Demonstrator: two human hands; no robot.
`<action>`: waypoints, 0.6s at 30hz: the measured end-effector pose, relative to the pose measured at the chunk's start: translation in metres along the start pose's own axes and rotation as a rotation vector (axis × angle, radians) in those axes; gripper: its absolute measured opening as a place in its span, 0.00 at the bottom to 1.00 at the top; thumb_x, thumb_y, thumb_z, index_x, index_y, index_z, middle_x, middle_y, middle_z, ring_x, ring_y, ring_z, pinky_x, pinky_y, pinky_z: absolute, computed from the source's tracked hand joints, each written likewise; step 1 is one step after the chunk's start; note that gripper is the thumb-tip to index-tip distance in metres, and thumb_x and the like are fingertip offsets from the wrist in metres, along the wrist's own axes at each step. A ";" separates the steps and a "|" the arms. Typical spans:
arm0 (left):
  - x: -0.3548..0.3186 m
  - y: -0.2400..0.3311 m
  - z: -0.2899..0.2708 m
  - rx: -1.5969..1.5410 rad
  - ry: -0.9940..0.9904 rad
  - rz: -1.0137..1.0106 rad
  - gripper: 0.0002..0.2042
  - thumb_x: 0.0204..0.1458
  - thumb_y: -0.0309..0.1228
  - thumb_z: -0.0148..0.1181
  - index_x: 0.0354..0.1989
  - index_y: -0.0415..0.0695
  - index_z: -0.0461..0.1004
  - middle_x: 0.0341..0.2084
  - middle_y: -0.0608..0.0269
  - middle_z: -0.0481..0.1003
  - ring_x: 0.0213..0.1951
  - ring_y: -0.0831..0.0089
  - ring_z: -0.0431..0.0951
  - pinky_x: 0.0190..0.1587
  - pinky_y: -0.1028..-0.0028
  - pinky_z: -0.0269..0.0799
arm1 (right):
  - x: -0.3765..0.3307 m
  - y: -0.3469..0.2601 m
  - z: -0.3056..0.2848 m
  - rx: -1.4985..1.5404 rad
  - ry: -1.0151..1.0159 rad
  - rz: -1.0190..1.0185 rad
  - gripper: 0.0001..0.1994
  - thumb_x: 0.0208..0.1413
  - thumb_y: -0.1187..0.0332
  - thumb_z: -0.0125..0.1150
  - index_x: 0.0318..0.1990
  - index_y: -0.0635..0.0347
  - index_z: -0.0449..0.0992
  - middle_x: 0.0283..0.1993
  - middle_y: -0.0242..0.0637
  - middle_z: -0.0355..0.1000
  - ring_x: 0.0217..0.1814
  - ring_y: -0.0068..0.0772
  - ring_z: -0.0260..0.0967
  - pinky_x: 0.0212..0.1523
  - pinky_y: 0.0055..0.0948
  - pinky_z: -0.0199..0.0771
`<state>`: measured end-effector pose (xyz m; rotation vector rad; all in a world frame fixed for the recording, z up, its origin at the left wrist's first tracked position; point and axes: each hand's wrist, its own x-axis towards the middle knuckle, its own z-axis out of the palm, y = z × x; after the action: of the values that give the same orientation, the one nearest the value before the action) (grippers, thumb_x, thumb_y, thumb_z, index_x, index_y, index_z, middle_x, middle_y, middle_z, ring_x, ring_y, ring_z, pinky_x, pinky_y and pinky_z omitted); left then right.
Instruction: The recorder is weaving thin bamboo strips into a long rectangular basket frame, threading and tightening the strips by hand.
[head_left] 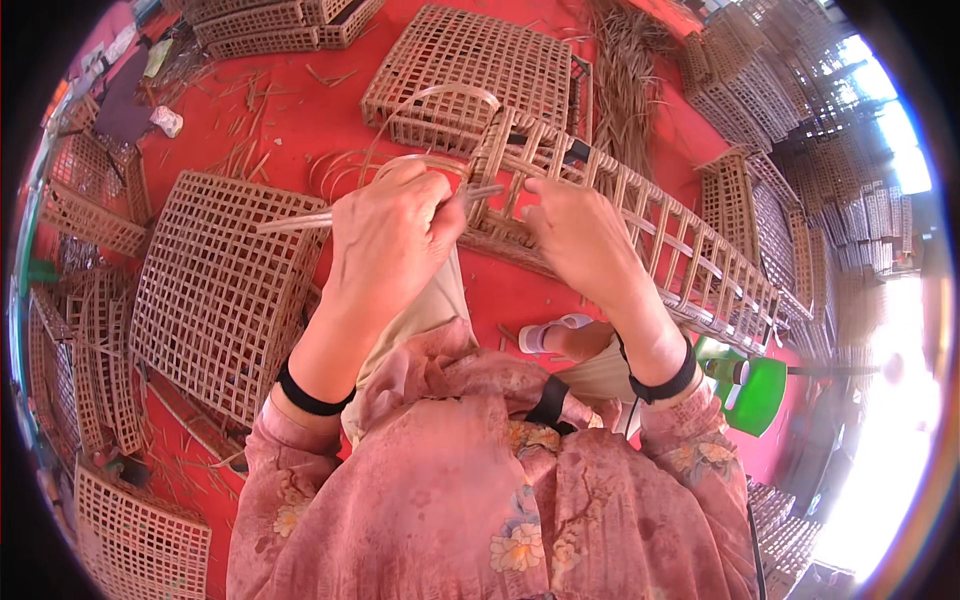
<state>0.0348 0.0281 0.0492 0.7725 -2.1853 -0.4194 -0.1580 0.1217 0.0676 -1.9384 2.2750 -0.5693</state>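
Note:
My left hand (390,235) is closed around a slim, pale, rod-like tool (292,223). Its narrow grey end pokes out beyond my thumb, by the corner of a long woven rattan panel (690,245) with an open ladder-like lattice. My right hand (585,230) has its fingers curled in at that same corner. What they pinch, if anything, is hidden. Thin cane strips (435,90) loop up and around behind my left hand. The panel slants from my hands down to the right.
A finished-looking woven basket (480,70) lies beyond my hands, another lattice basket (225,290) at the left. Loose fibre strands (630,90) lie behind the panel. A green plastic stool (757,395) is at the right, stacked baskets (740,85) farther back. Cane scraps litter the red floor (300,120).

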 end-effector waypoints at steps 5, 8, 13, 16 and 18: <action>0.021 -0.017 0.014 -0.107 -0.130 0.017 0.08 0.49 0.29 0.66 0.26 0.37 0.76 0.24 0.56 0.75 0.27 0.58 0.76 0.31 0.64 0.68 | 0.024 0.004 -0.003 0.039 -0.242 0.106 0.11 0.57 0.67 0.55 0.35 0.67 0.79 0.32 0.55 0.77 0.36 0.63 0.76 0.41 0.53 0.76; 0.025 -0.028 0.014 -0.225 -0.211 -0.089 0.09 0.49 0.30 0.66 0.27 0.36 0.77 0.24 0.56 0.76 0.28 0.58 0.77 0.32 0.65 0.68 | 0.019 0.007 -0.002 0.278 -0.199 0.238 0.11 0.57 0.66 0.57 0.34 0.68 0.79 0.30 0.54 0.77 0.33 0.60 0.76 0.37 0.48 0.76; 0.021 -0.018 0.017 -0.170 -0.132 -0.063 0.08 0.51 0.34 0.66 0.31 0.42 0.81 0.33 0.60 0.78 0.31 0.56 0.79 0.34 0.60 0.72 | -0.006 0.003 0.008 0.344 0.096 0.186 0.10 0.55 0.67 0.61 0.35 0.67 0.79 0.27 0.53 0.76 0.29 0.52 0.76 0.31 0.42 0.75; 0.019 0.002 0.021 0.104 0.135 0.160 0.07 0.55 0.33 0.65 0.38 0.44 0.81 0.38 0.61 0.78 0.32 0.60 0.80 0.34 0.62 0.73 | -0.026 -0.001 -0.005 0.286 0.278 0.137 0.07 0.56 0.70 0.62 0.35 0.66 0.80 0.23 0.44 0.74 0.23 0.39 0.75 0.27 0.37 0.73; 0.022 0.017 0.029 -0.194 0.060 0.118 0.09 0.57 0.32 0.63 0.42 0.42 0.80 0.38 0.61 0.78 0.34 0.63 0.79 0.36 0.66 0.73 | -0.041 0.002 -0.025 0.475 0.345 0.361 0.06 0.58 0.70 0.63 0.34 0.64 0.81 0.19 0.33 0.71 0.20 0.21 0.69 0.23 0.28 0.68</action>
<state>-0.0051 0.0288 0.0512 0.5415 -2.0851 -0.5318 -0.1599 0.1676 0.0838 -1.2517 2.3044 -1.3246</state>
